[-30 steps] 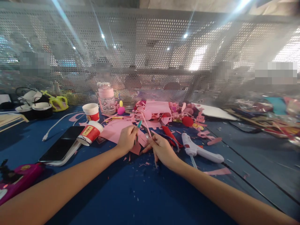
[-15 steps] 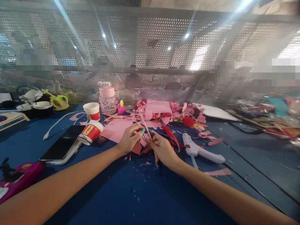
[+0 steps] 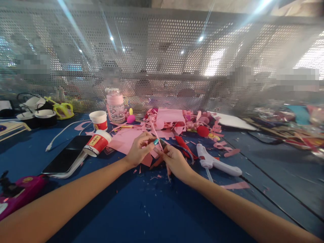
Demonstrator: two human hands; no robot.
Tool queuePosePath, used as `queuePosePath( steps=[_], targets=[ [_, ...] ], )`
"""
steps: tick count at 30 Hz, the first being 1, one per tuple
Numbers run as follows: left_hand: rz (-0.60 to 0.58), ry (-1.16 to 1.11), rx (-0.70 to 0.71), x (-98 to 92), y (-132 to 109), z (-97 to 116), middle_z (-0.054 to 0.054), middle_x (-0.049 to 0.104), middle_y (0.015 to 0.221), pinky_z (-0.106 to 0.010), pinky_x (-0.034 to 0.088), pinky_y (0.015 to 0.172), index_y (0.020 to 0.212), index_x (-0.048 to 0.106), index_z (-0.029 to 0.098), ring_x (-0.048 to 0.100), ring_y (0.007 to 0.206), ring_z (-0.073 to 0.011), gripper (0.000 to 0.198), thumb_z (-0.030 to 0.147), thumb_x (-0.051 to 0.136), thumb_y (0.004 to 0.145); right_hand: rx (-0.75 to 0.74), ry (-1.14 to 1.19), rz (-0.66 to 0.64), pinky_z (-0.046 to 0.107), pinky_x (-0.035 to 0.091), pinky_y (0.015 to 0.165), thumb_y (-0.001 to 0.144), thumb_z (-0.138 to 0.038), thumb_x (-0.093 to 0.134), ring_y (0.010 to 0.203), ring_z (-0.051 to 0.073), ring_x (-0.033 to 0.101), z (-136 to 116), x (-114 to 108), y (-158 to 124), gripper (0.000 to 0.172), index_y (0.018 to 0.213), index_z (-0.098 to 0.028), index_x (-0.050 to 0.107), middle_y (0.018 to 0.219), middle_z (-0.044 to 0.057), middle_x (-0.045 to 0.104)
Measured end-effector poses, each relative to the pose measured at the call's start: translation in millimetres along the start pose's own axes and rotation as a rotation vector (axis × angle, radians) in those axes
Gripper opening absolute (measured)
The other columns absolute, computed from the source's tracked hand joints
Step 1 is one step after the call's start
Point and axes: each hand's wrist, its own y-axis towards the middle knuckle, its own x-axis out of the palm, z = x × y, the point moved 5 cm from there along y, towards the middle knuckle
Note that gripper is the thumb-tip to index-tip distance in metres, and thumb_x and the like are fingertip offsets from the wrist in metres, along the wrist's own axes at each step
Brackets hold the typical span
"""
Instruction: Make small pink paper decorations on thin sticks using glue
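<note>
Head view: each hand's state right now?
Left hand: curled by the pink strip; cannot tell whether it grips anything.
Right hand: closed, holding the pink strip.

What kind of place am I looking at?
Probably a craft workspace: a white glue gun and a pink sheet lie on the blue table, and the right hand holds a thin pink strip.

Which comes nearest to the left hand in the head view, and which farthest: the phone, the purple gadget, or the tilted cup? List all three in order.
1. Tilted cup: to the left of the left hand.
2. Phone: lying farther left, beyond the cup.
3. Purple gadget: at the left edge of the picture, nearer the viewer.
</note>
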Motion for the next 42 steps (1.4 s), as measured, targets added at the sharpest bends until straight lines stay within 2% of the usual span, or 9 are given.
queuePosePath(
  steps=[8, 11, 15, 19, 22, 28, 35, 39, 42],
  targets=[
    [-0.016, -0.02, 0.018, -0.2, 0, 1, -0.003, 0.048, 0.081, -0.021, 0.037, 0.055, 0.084, 0.063, 0.015, 0.046, 0.075, -0.0134, 0.019, 0.029, 0.053, 0.077, 0.0, 0.005, -0.011, 0.015, 0.024, 0.024, 0.076, -0.052, 0.049, 0.022, 0.007, 0.038, -3, 0, -1, 0.035, 0.067, -0.021, 0.037, 0.034, -0.009, 0.046],
    [-0.011, -0.015, 0.03, -0.6, 0, 1, -0.004, 0.049, 0.081, -0.021, 0.037, 0.055, 0.082, 0.063, 0.014, 0.047, 0.074, -0.0134, 0.018, 0.029, 0.052, 0.077, 0.007, 0.022, -0.018, 0.016, 0.025, 0.025, 0.076, -0.054, 0.048, 0.022, 0.007, 0.038, -3, 1, -1, 0.036, 0.067, -0.021, 0.036, 0.037, -0.007, 0.049],
    [-0.001, 0.003, 0.036, -0.7, 0, 0, -0.005, 0.05, 0.081, -0.021, 0.039, 0.057, 0.081, 0.062, 0.014, 0.048, 0.077, -0.0146, 0.017, 0.027, 0.053, 0.076, 0.004, 0.014, -0.001, 0.016, 0.023, 0.025, 0.074, -0.055, 0.05, 0.022, 0.007, 0.037, -2, 0, -1, 0.038, 0.065, -0.021, 0.036, 0.032, -0.009, 0.044],
    [0.028, 0.012, 0.016, -1.7, 1, -4, -0.004, 0.049, 0.08, -0.02, 0.037, 0.054, 0.081, 0.062, 0.014, 0.047, 0.072, -0.013, 0.014, 0.024, 0.052, 0.075, -0.036, 0.053, -0.053, 0.017, 0.026, 0.026, 0.075, -0.054, 0.049, 0.024, 0.006, 0.039, -4, 1, -2, 0.035, 0.07, -0.02, 0.038, 0.052, -0.002, 0.062],
    [0.078, 0.035, 0.008, -4.6, 2, -5, -0.003, 0.049, 0.078, -0.021, 0.038, 0.057, 0.081, 0.061, 0.014, 0.047, 0.073, -0.0131, 0.013, 0.02, 0.051, 0.075, -0.068, 0.051, -0.087, 0.018, 0.03, 0.029, 0.078, -0.051, 0.045, 0.026, 0.005, 0.041, -7, 2, -3, 0.033, 0.075, -0.019, 0.043, 0.067, 0.002, 0.068],
    [0.077, 0.026, -0.013, -4.5, 3, -3, -0.001, 0.045, 0.075, -0.021, 0.036, 0.055, 0.076, 0.058, 0.014, 0.044, 0.067, -0.0114, 0.012, 0.021, 0.049, 0.075, -0.031, 0.09, -0.141, 0.018, 0.027, 0.028, 0.079, -0.049, 0.039, 0.026, 0.005, 0.039, -10, 6, -4, 0.036, 0.071, -0.015, 0.049, 0.065, 0.007, 0.068],
    [0.098, 0.081, -0.021, -6.0, 3, -8, -0.002, 0.048, 0.077, -0.023, 0.037, 0.058, 0.08, 0.057, 0.014, 0.046, 0.073, -0.014, 0.012, 0.02, 0.047, 0.075, -0.053, 0.232, -0.145, 0.018, 0.02, 0.029, 0.071, -0.03, 0.038, 0.028, 0.006, 0.044, -12, 1, -5, 0.02, 0.074, -0.015, 0.05, 0.066, 0.008, 0.067],
    [0.098, 0.159, 0.012, -6.0, 3, -7, -0.004, 0.051, 0.08, -0.024, 0.038, 0.06, 0.08, 0.057, 0.014, 0.048, 0.076, -0.0151, 0.012, 0.02, 0.047, 0.075, -0.079, 0.265, -0.101, 0.019, 0.014, 0.029, 0.076, -0.039, 0.031, 0.029, 0.007, 0.046, -10, -4, -5, 0.03, 0.082, -0.016, 0.049, 0.065, 0.006, 0.065],
    [0.103, 0.164, -0.002, -5.6, 3, -7, -0.003, 0.049, 0.08, -0.023, 0.038, 0.058, 0.081, 0.056, 0.014, 0.047, 0.074, -0.0142, 0.011, 0.019, 0.047, 0.075, -0.093, 0.235, -0.077, 0.018, 0.021, 0.029, 0.08, -0.049, 0.031, 0.03, 0.006, 0.046, -10, -3, -5, 0.037, 0.081, -0.016, 0.049, 0.066, 0.004, 0.064]
  ],
)
